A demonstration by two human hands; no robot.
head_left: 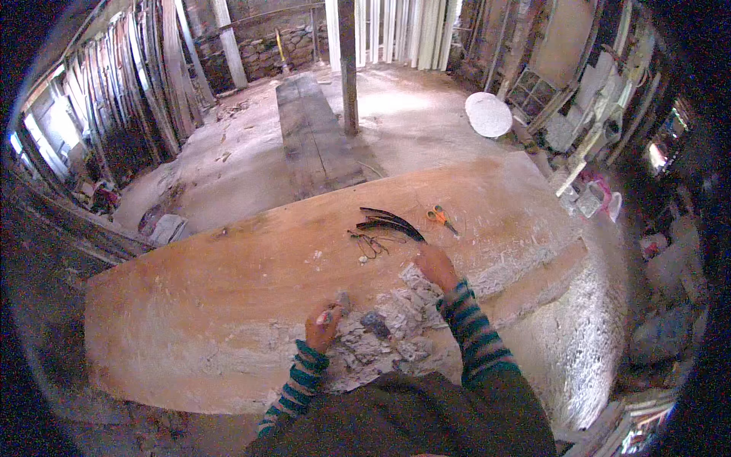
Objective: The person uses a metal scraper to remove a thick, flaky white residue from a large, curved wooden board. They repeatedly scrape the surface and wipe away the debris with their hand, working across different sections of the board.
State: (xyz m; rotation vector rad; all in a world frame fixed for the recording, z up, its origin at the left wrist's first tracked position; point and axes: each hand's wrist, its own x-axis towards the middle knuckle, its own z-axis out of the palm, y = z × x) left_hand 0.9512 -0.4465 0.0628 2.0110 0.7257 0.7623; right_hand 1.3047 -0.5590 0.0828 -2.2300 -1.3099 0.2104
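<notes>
My left hand (323, 326) is closed over the near middle of a large wooden board (251, 282). A small greyish piece (344, 299) sticks out past its fingers, too blurred to name. My right hand (437, 268) is closed at the near end of several curved black strips (384, 221); whether it grips them is hidden. Below that hand lie crumpled whitish-grey pieces (411, 305), heaped toward my body. A dark grey lump (375, 324) sits among them, between my hands.
Orange-handled scissors (439, 218) and thin dark wire (368, 244) lie beyond my hands. Past the board are a dark plank (316, 126), a post (348, 68) and a round white disc (488, 115). Long strips (129, 84) lean at the left; clutter lines the right.
</notes>
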